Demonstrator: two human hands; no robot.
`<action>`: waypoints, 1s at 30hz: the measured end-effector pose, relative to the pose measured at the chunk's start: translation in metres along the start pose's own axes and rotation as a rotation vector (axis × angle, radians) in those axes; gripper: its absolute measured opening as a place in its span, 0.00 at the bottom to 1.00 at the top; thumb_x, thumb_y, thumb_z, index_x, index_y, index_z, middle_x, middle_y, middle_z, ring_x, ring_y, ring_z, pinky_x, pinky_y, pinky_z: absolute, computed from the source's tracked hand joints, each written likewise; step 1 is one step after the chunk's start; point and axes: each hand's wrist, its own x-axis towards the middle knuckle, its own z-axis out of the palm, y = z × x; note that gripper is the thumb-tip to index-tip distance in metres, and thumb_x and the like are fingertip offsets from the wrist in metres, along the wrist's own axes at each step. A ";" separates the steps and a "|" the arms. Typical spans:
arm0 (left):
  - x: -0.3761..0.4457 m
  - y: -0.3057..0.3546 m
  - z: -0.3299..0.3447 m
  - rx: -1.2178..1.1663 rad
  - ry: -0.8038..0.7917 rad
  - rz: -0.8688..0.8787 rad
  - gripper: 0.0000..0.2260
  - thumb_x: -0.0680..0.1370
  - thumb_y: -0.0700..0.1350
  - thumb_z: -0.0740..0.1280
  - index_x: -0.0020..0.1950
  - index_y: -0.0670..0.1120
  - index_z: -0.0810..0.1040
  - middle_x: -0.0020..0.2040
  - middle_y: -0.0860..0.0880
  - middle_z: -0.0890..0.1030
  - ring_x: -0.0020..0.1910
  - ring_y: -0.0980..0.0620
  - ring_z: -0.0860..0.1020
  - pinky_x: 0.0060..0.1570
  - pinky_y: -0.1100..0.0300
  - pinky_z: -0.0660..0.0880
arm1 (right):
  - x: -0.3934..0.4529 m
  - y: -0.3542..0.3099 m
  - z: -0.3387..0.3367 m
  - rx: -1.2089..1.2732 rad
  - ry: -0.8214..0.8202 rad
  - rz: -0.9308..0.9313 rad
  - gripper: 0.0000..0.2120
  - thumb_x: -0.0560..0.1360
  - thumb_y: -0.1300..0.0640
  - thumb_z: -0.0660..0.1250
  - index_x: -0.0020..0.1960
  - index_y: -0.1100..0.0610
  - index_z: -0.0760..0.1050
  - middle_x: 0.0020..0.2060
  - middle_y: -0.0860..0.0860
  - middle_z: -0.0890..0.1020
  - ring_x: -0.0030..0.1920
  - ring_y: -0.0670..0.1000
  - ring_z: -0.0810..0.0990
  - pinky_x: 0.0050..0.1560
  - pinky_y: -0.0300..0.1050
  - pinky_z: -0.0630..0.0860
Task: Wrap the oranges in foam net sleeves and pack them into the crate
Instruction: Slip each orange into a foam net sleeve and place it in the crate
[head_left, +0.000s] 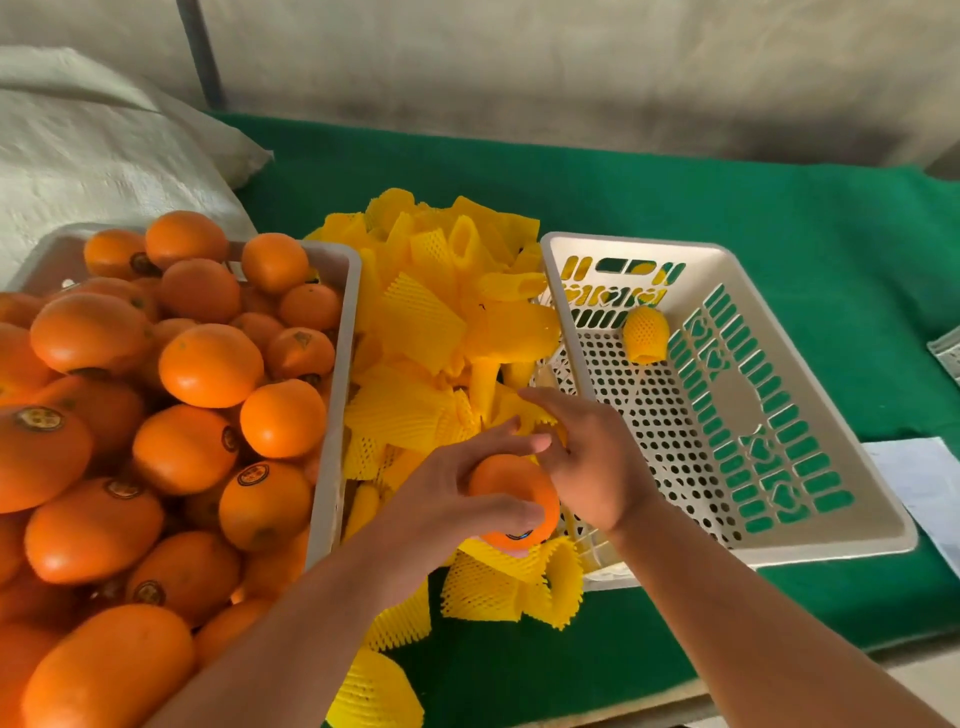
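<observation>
My left hand (457, 499) grips a bare orange (519, 493) above the pile of yellow foam net sleeves (431, 332) in the middle of the table. My right hand (592, 457) hovers just right of the orange, fingers reaching down into the sleeves; whether it holds one is hidden. A grey bin (343, 291) heaped with loose oranges (208, 364) stands at the left. The white perforated crate (779, 551) stands at the right, with one sleeved orange (645, 333) in its far corner.
Green cloth (675, 197) covers the table. A white woven sack (93, 140) lies at the back left, papers (919, 488) at the right edge. More sleeves (509, 582) lie near the table's front edge.
</observation>
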 end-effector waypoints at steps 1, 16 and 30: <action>-0.001 -0.001 0.001 0.044 0.009 0.012 0.32 0.63 0.61 0.78 0.67 0.67 0.79 0.74 0.70 0.69 0.67 0.53 0.76 0.59 0.47 0.82 | -0.001 -0.001 0.000 -0.007 -0.017 -0.005 0.24 0.78 0.51 0.60 0.72 0.53 0.77 0.60 0.51 0.85 0.58 0.51 0.83 0.55 0.37 0.73; -0.006 -0.001 0.001 0.035 0.050 0.022 0.33 0.66 0.57 0.78 0.71 0.62 0.76 0.72 0.73 0.68 0.66 0.62 0.74 0.59 0.60 0.78 | -0.001 -0.008 0.001 -0.023 -0.047 0.062 0.24 0.79 0.52 0.55 0.71 0.55 0.75 0.41 0.50 0.82 0.35 0.42 0.76 0.39 0.43 0.69; 0.008 -0.003 -0.003 -0.259 0.264 -0.099 0.37 0.65 0.50 0.81 0.73 0.54 0.74 0.71 0.51 0.75 0.58 0.45 0.85 0.51 0.47 0.84 | -0.002 0.001 0.003 -0.107 -0.002 -0.071 0.14 0.81 0.63 0.64 0.64 0.57 0.81 0.58 0.50 0.73 0.44 0.47 0.78 0.43 0.39 0.75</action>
